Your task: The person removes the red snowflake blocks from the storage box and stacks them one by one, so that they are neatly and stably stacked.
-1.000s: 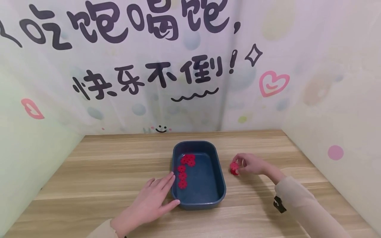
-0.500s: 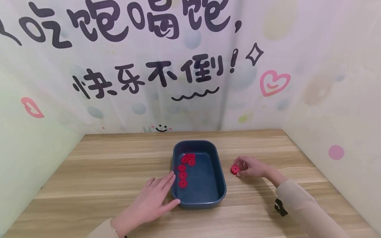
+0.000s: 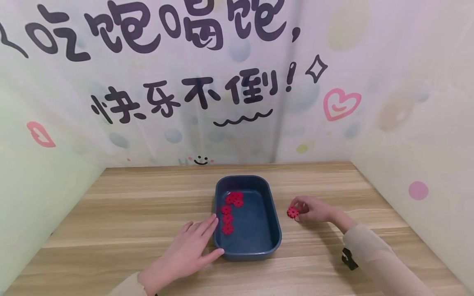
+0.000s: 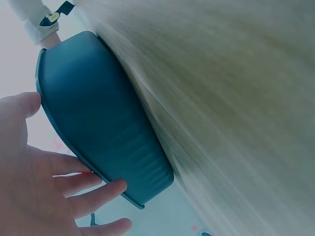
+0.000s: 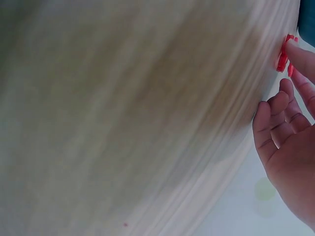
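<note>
My right hand (image 3: 312,209) is low over the table to the right of a dark blue tray (image 3: 255,224). Its thumb and finger pinch a red flower-shaped disc (image 3: 292,212), and the right wrist view has a second red edge close against that disc (image 5: 282,60). With fairly straight fingers, my left hand (image 3: 187,248) rests along the tray's left side, thumb and fingertips at the rim, as the left wrist view also shows. Inside the tray, several red notched discs (image 3: 227,228) lie in a line down the left, with an overlapping cluster (image 3: 234,198) farther back.
The wood-grain table (image 3: 148,201) reaches back to a white curtain (image 3: 244,144) with dark lettering and painted dots. Pale walls stand at both sides. A black wrist strap (image 3: 348,258) hangs by the right sleeve (image 3: 374,250).
The raised red disc in my right hand has come down and now lies flatter, level with the one under it. My left hand and the tray have stayed put.
</note>
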`<action>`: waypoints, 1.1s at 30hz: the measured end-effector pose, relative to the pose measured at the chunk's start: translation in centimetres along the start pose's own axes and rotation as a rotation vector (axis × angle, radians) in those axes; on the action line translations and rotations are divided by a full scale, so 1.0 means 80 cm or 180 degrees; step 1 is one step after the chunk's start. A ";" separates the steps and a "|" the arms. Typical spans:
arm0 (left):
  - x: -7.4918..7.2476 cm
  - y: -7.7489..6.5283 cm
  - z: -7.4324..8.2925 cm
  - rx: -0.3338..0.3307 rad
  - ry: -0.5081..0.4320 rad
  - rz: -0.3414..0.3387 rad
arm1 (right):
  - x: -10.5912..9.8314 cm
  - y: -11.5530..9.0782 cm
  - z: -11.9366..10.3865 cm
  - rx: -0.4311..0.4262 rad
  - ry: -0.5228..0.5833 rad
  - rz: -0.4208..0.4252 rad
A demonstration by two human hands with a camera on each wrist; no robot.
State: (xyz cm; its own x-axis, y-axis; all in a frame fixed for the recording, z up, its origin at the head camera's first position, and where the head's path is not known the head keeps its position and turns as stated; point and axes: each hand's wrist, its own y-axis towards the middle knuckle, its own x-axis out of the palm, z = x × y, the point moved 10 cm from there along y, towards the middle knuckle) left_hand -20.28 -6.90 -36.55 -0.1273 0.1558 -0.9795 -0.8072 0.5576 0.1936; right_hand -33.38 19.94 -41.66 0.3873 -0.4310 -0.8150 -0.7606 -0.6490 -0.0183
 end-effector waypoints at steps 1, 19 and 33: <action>0.000 0.000 0.000 -0.0002 -0.0006 -0.0003 | 0.000 0.000 0.001 -0.0005 0.0003 0.0001; -0.003 -0.001 0.002 0.0044 0.0015 0.0055 | 0.001 0.000 -0.006 -0.0057 -0.0038 -0.0001; -0.002 -0.001 0.001 0.0031 -0.0045 0.0023 | 0.002 0.000 -0.008 -0.0057 -0.0015 -0.0023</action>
State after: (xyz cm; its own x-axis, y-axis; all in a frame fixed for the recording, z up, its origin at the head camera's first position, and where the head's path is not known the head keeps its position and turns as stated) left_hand -20.15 -6.87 -36.39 -0.1249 0.1713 -0.9773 -0.8007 0.5643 0.2012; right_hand -32.98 19.47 -41.38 0.3903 -0.4232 -0.8177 -0.7483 -0.6633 -0.0139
